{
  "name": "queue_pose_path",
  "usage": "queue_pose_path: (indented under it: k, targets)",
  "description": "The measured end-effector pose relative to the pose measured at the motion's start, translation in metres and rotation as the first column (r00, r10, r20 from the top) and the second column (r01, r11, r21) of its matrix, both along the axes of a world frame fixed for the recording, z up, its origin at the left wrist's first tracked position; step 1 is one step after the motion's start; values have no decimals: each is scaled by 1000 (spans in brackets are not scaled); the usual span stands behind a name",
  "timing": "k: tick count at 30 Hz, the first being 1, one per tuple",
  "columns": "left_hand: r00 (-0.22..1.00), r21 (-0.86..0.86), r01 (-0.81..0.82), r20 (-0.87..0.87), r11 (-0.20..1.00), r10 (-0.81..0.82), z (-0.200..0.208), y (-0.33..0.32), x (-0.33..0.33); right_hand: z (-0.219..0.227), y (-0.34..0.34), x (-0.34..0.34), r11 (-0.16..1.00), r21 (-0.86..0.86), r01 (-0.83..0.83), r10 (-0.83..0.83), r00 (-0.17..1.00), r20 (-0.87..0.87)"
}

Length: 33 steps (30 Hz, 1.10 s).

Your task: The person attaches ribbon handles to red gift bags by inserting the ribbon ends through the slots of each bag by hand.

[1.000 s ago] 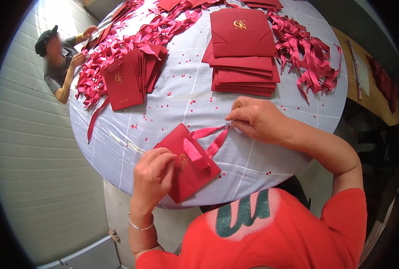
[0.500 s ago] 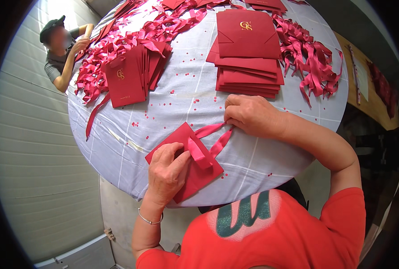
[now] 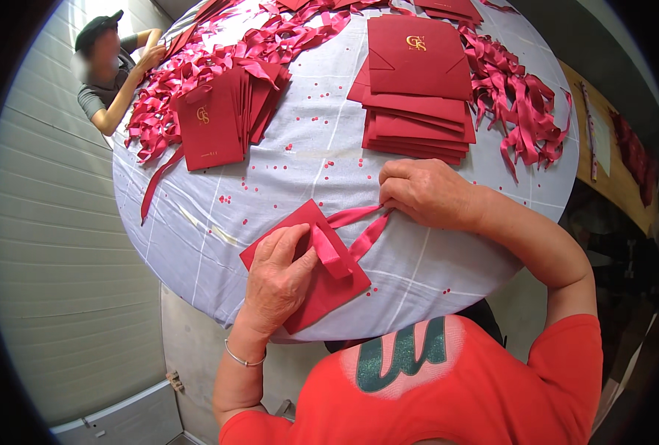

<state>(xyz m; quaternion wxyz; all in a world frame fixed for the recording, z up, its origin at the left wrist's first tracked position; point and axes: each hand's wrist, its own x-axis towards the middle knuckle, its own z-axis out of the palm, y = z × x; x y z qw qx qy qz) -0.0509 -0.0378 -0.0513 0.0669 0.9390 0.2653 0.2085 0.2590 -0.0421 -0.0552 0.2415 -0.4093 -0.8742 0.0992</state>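
A flat red paper gift bag (image 3: 337, 291) lies tilted on the white cloth near the table's front edge. My left hand (image 3: 276, 276) rests over its left part, thumb and fingers closed on it beside the ribbon. A pink-red ribbon (image 3: 369, 239) runs from the bag's top edge in two strands, and another loop of it lies across the bag's face. To the right, my right hand (image 3: 429, 194) pinches the two strands together and holds them away from the bag. The ribbon's tips are hidden by the fingers.
Red bags are stacked (image 3: 417, 74) beyond my right hand, with loose ribbons (image 3: 522, 111) beside them. More bags (image 3: 211, 126) and a ribbon heap (image 3: 159, 104) lie far left. A co-worker (image 3: 111, 81) reaches in there. Small red paper dots are scattered over the tablecloth (image 3: 270, 200).
The whole view has shifted slightly. My hands keep nearly the same grip, with the ribbon strands still stretched between the bag and my right hand.
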Motion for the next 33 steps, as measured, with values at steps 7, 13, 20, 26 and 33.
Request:
queue_pose_path:
  k: [7, 13, 20, 26, 33]
  targets:
    - [1000, 9, 4, -6, 1000, -4, 1, 1, 1, 3, 5, 8, 999, -38, -17, 16, 1000, -22]
    - [1000, 11, -7, -5, 1000, 8, 0, 0, 0, 4, 2, 8, 995, -52, -83, 79, 994, -75]
    - [1000, 17, -11, -1, 1000, 11, -1, 0, 1, 8, -4, 7, 994, -4, -113, 113, 992, -57]
    - [1000, -2, -13, 6, 1000, 13, -1, 1, 0, 9, -8, 6, 992, 43, -116, 119, 991, -67]
    - [1000, 23, -8, -17, 1000, 9, -1, 1, 1, 2, -2, 2, 997, 58, -53, 55, 998, -37]
